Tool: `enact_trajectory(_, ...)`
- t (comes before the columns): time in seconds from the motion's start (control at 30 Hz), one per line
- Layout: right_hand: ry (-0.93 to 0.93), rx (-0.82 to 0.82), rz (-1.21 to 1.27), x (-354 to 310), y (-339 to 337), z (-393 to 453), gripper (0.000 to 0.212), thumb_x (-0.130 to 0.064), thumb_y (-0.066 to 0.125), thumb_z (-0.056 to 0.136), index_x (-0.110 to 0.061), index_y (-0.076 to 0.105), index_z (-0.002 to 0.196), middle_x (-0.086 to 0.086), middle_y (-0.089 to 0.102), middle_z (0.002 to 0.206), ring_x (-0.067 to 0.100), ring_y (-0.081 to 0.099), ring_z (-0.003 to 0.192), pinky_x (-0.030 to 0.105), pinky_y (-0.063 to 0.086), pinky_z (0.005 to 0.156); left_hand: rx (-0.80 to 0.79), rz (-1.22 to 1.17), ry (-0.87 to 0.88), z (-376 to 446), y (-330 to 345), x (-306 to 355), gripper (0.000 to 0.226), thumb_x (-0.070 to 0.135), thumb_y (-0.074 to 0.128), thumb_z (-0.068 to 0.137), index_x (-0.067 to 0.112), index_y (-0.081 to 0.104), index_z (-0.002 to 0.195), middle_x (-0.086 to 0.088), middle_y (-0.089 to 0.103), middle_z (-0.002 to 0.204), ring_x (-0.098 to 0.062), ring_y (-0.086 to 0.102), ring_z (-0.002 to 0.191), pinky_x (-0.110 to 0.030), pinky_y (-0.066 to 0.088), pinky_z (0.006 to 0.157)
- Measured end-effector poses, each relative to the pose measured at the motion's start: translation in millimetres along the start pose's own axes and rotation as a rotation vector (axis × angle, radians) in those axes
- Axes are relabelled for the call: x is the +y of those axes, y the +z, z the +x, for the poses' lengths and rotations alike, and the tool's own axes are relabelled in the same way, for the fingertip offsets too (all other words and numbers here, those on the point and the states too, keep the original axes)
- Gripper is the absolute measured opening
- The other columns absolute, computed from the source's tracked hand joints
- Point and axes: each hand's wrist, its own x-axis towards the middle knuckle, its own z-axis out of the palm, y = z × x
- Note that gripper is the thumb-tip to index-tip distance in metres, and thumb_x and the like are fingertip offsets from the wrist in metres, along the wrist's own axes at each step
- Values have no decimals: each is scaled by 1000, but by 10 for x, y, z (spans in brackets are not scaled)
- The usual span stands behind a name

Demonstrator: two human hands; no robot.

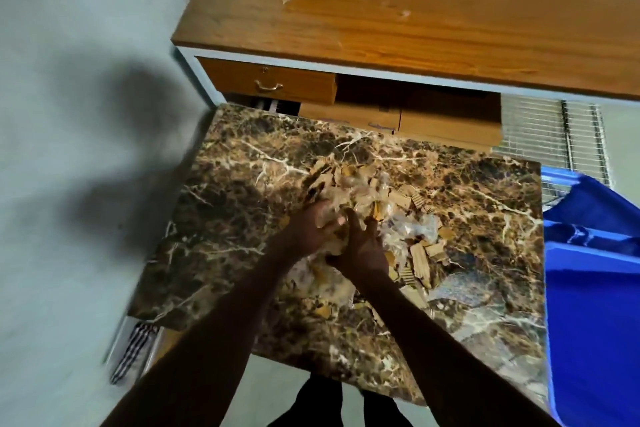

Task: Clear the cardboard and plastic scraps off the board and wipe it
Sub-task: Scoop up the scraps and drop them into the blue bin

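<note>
Gathering a heap of scraps (349,191) near the middle of the board (221,218), the left hand (311,229) and right hand (363,246) press together, each grip curled round a wad of cardboard and clear plastic. More scraps lie spread from the hands toward the board's right edge and near edge. A blue bin (595,305) stands just beside that right edge. Beyond the far edge sits a wooden desk (415,10) with a drawer (266,80).
</note>
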Motion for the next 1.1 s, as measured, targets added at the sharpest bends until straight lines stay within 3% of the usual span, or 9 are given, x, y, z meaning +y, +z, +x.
enact_trajectory(0.17, -74, 161, 16, -49, 101, -5, 92, -24, 86, 84, -36, 33, 158, 14, 41, 151, 45, 64, 120, 44, 57, 90, -15, -45, -7, -35, 21, -20, 54, 42, 68, 90, 8, 62, 132, -9, 71, 118, -25, 69, 106, -38, 56, 90)
enact_trajectory(0.27, -159, 237, 77, -61, 35, -47, 62, -19, 84, 87, -27, 54, 141, 6, 55, 131, 29, 71, 97, 24, 52, 70, 22, -93, 28, -66, 20, 23, 42, 28, 70, 100, 9, 57, 135, -5, 65, 128, -19, 62, 116, -26, 47, 90)
enact_trajectory(0.37, -205, 277, 122, -71, -78, -91, 46, -14, 81, 89, -20, 63, 131, 4, 60, 118, 22, 68, 88, 12, 39, 62, 3, -180, 52, -103, -19, 58, 57, 38, 68, 101, 17, 47, 149, 1, 55, 146, -8, 48, 130, -26, 41, 101)
enact_trajectory(0.53, -273, 351, 159, -113, -254, -169, 37, -12, 79, 91, -18, 70, 126, 1, 63, 128, 12, 65, 85, 10, 46, 65, 94, -247, 36, -114, -139, 133, 60, 72, 53, 96, 25, 65, 131, 8, 71, 126, -9, 67, 114, -43, 55, 102)
enact_trajectory(0.63, -297, 387, 228, -149, -363, -227, 36, -11, 77, 94, -19, 69, 128, 0, 59, 136, 14, 71, 89, 23, 60, 72, 103, -332, 58, -172, -223, 199, 57, 67, 55, 98, 23, 64, 133, 11, 71, 126, -6, 67, 116, -38, 54, 103)
enact_trajectory(0.73, -334, 447, 236, -169, -443, -285, 37, -9, 77, 94, -15, 69, 130, 3, 63, 134, 12, 69, 95, 5, 50, 76, 55, -402, 116, -264, -278, 290, 60, 57, 69, 94, 21, 57, 140, 8, 68, 133, -5, 65, 120, -25, 53, 101)
enact_trajectory(0.9, -352, 496, 262, -145, -519, -308, 44, -1, 72, 96, -14, 65, 138, 8, 65, 134, 16, 68, 101, -1, 45, 72, -125, -508, 60, -411, -307, 312, 95, 48, 93, 74, 28, 40, 151, 10, 65, 140, -8, 62, 129, -31, 51, 107)
enact_trajectory(1.0, -361, 415, 385, -128, -574, -296, 56, -2, 74, 96, -19, 59, 147, 8, 64, 142, 18, 71, 113, 4, 51, 82, -82, -515, 83, -476, -354, 406, 63, 36, 85, 88, 21, 56, 142, 9, 73, 128, -7, 68, 119, -27, 53, 100)
enact_trajectory(1.1, -343, 402, 402, -116, -640, -289, 60, -24, 82, 94, -25, 59, 149, -2, 69, 133, 11, 67, 109, -1, 43, 81, -23, -541, 106, -511, -360, 436, 31, 22, 69, 101, 5, 66, 127, 1, 79, 108, -8, 76, 99, -17, 55, 81)
